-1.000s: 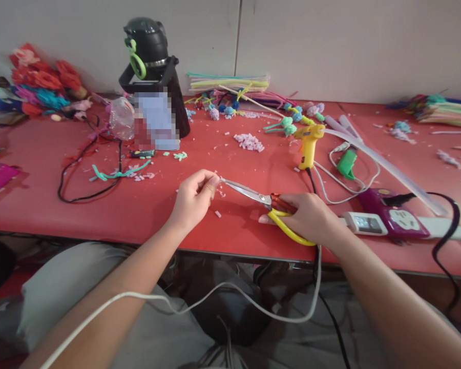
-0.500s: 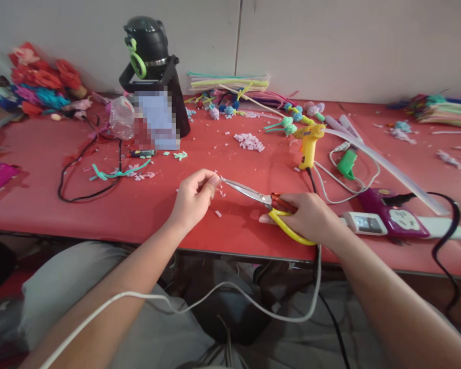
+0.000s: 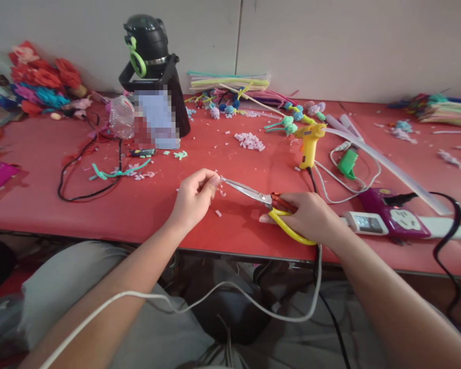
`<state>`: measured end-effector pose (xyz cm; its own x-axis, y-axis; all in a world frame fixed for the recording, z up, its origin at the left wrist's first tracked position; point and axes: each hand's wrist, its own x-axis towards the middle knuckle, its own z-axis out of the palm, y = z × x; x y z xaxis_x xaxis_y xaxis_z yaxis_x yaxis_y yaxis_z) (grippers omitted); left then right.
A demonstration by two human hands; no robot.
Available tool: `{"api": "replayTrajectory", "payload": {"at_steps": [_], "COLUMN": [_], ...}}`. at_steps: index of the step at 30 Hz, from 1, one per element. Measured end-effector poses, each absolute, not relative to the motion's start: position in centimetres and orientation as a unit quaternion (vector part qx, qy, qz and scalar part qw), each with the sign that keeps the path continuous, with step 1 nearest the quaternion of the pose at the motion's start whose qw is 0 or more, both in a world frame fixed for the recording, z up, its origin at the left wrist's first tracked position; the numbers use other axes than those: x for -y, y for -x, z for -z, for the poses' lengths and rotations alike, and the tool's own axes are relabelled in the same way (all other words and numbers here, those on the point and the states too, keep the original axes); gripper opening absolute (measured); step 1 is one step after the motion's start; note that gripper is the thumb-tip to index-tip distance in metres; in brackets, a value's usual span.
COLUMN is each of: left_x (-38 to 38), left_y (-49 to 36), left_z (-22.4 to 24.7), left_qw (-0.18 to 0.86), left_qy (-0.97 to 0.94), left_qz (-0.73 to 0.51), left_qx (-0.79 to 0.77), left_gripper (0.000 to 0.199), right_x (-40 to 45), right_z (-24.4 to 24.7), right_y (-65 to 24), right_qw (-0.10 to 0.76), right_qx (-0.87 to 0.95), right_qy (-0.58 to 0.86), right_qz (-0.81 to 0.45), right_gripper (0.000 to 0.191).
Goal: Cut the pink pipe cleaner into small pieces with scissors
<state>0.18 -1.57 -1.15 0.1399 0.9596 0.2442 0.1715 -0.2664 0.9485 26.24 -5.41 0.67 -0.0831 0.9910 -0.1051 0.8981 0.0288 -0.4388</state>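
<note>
My right hand [image 3: 305, 218] is closed around the yellow and red handles of a pair of scissors [image 3: 253, 192]. The blades point left and look nearly closed, with their tips right at my left fingertips. My left hand [image 3: 197, 195] is closed in a pinch between thumb and forefinger. A tiny pale pink piece [image 3: 217, 175] shows at those fingertips, mostly hidden by them. Small pink scraps lie on the red tabletop [image 3: 230, 230] below, one of them a short cut piece [image 3: 218, 213]. A heap of pale pink cut pieces [image 3: 249, 142] lies farther back.
A yellow glue gun [image 3: 309, 146] stands right of centre, its cord running to the front edge. A purple power strip [image 3: 401, 215] lies at right, a black flask [image 3: 153, 77] stands back left, and bundled pipe cleaners [image 3: 228, 82] lie along the wall. A white cable [image 3: 223, 287] hangs across my lap.
Almost nothing differs. Both hands and the scissors keep the same place, and the view has shifted very slightly.
</note>
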Motion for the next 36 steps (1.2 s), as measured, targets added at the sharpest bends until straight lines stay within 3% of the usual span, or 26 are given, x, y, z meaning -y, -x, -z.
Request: {"api": "replayTrajectory", "payload": {"at_steps": [15, 36], "left_x": [1.58, 1.86], "left_y": [-0.30, -0.37], "left_z": [1.10, 0.69], "left_qw": [0.423, 0.415], "left_qy": [-0.616, -0.621], "left_qz": [-0.485, -0.482], "left_qx": [-0.453, -0.458], "left_gripper": [0.031, 0.031], "right_x": [5.56, 5.34], "right_z": [-0.26, -0.77], "right_y": [-26.64, -26.48], "right_qw": [0.147, 0.124], "right_qx": [0.692, 0.709], "right_qy": [0.663, 0.657], "right_qz": [-0.246, -0.225], "right_gripper": [0.066, 0.069]}}
